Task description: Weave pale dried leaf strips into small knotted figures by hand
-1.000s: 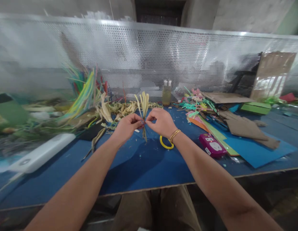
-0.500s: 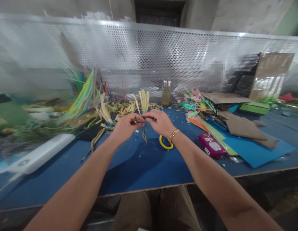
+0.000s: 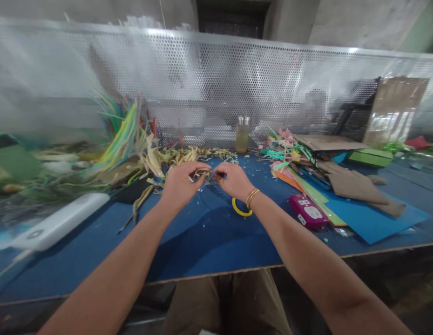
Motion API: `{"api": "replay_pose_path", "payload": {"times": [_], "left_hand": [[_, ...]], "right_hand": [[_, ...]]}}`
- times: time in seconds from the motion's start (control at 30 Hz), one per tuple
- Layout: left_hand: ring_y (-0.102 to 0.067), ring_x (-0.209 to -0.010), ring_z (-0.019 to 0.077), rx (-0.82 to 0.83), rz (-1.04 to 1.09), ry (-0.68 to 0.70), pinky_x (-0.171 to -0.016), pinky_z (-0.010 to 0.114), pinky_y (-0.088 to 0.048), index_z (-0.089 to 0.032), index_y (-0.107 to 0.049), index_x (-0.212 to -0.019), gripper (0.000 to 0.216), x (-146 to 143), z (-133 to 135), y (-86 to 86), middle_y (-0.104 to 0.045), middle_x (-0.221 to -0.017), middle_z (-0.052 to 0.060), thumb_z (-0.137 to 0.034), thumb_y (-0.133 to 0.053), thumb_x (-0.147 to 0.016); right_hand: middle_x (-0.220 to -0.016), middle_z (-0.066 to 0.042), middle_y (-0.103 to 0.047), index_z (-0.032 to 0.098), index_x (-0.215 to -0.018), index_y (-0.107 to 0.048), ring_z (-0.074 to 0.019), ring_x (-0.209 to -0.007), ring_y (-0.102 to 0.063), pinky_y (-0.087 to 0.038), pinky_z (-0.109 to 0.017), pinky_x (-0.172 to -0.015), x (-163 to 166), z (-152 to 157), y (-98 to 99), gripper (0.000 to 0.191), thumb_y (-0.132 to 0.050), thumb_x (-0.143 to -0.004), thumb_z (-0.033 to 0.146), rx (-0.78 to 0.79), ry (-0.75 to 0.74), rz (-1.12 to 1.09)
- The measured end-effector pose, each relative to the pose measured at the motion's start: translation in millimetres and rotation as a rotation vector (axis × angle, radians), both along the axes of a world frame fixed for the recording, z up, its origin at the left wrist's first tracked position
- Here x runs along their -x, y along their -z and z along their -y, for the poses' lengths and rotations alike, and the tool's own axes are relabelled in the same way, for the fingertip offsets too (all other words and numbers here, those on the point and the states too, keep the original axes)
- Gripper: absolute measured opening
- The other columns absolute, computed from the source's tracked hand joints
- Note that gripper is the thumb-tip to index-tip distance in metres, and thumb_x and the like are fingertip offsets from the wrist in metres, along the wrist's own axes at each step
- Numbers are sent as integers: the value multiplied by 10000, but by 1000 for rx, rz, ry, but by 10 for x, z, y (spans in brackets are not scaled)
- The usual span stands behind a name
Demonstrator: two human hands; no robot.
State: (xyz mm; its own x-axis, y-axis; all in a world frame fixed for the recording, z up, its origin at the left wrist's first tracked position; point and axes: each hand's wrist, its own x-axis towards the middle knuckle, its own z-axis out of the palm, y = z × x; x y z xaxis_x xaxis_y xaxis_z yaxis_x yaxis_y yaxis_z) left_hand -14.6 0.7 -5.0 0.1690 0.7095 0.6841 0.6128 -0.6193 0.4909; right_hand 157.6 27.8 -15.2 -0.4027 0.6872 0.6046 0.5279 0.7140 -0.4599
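My left hand [image 3: 181, 184] is closed in a pinch on a small bundle of pale dried husk strips [image 3: 201, 173], held just above the blue tabletop. Opposite it, my right hand [image 3: 234, 180] pinches the other end, where a thin bluish piece [image 3: 211, 177] shows between the fingertips. Much of the bundle is hidden behind the left fingers. Below the right hand lies a yellow ring [image 3: 241, 209], partly covered by the wrist. More dried husk strips [image 3: 185, 156] are heaped just behind the hands.
A white power strip [image 3: 63, 221] and a bunch of coloured strips [image 3: 124, 135] are on the left. At the back stands a glass bottle [image 3: 242, 135]. To the right are a purple box [image 3: 307, 211], blue paper [image 3: 373, 223] and brown cardboard [image 3: 356, 186]. A perforated metal screen [image 3: 216, 70] closes the back.
The husk bundle, which stood upright above my fingers with ends hanging below, is now turned down between my hands. Both hands stay in nearly the same place.
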Motion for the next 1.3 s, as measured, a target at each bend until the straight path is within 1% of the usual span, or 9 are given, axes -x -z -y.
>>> {"api": "replay_pose_path", "payload": {"times": [0.07, 0.27, 0.4, 0.6, 0.8, 0.93, 1.07, 1.2, 1.3], "left_hand": [[-637, -870, 195, 19, 18, 10, -816, 300, -478, -227, -711, -936, 231, -6, 5, -4, -715, -944, 38, -254, -604, -733], [-650, -896, 202, 80, 91, 38, -839, 324, -493, -230, -711, -983, 271, -7, 18, -18, -723, -938, 33, -274, -612, -735], [-653, -877, 195, 74, 110, 54, -836, 318, -494, -220, -709, -997, 277, -2, 27, -22, -724, -902, 36, -265, -609, -742], [-658, -842, 199, 166, 140, 101, -778, 309, -509, -210, -699, -1000, 314, -6, 48, -43, -721, -904, 44, -241, -645, -692], [-656, -778, 194, 204, 216, 110, -724, 299, -513, -190, -689, -1002, 312, 3, 7, -17, -715, -836, 49, -265, -652, -701], [-651, -744, 185, 187, 220, 166, -693, 292, -513, -190, -672, -1065, 358, 30, -52, 35, -712, -824, 47, -275, -647, -718], [-651, -742, 180, 134, 236, 162, -691, 287, -514, -167, -673, -1062, 352, 24, -55, 54, -714, -822, 50, -279, -640, -730], [-652, -743, 176, 117, 253, 148, -700, 284, -514, -169, -681, -1043, 340, 4, -29, 44, -718, -818, 45, -280, -646, -724], [-654, -746, 179, 127, 251, 127, -679, 274, -509, -177, -694, -1018, 327, 9, -36, 53, -723, -821, 46, -267, -656, -706]], "right_hand": [[-772, -37, -649, 160, -807, -713, -127, -732, -559, -421, -241, -702, 12, -18, 26, 136, -580, -789, 182, 68, -8, -64], [-742, -29, -690, 164, -816, -725, -120, -672, -597, -463, -234, -648, 49, -48, 83, 137, -623, -755, 231, 408, -84, -321], [-709, -28, -686, 152, -778, -723, -114, -646, -591, -454, -224, -618, 58, -30, 71, 127, -672, -699, 238, 498, -91, -397], [-666, -13, -653, 145, -762, -697, -99, -601, -548, -424, -218, -585, 59, -26, 93, 164, -679, -682, 287, 487, -78, -391], [-682, 10, -642, 158, -735, -659, -94, -626, -555, -426, -213, -611, 29, -29, 55, 90, -584, -707, 199, 367, -13, -344], [-719, -15, -670, 151, -772, -685, -110, -652, -581, -445, -233, -642, 9, -31, 37, 139, -620, -702, 252, 436, -95, -418], [-706, -25, -679, 147, -750, -698, -117, -652, -587, -448, -244, -650, 27, -33, 65, 182, -687, -649, 298, 530, -182, -500], [-679, -13, -672, 154, -713, -687, -110, -635, -579, -443, -239, -644, 53, -31, 89, 149, -699, -624, 273, 575, -186, -535], [-661, -1, -654, 153, -688, -656, -96, -606, -561, -432, -226, -617, 62, -18, 82, 91, -655, -647, 235, 551, -162, -519]]}}
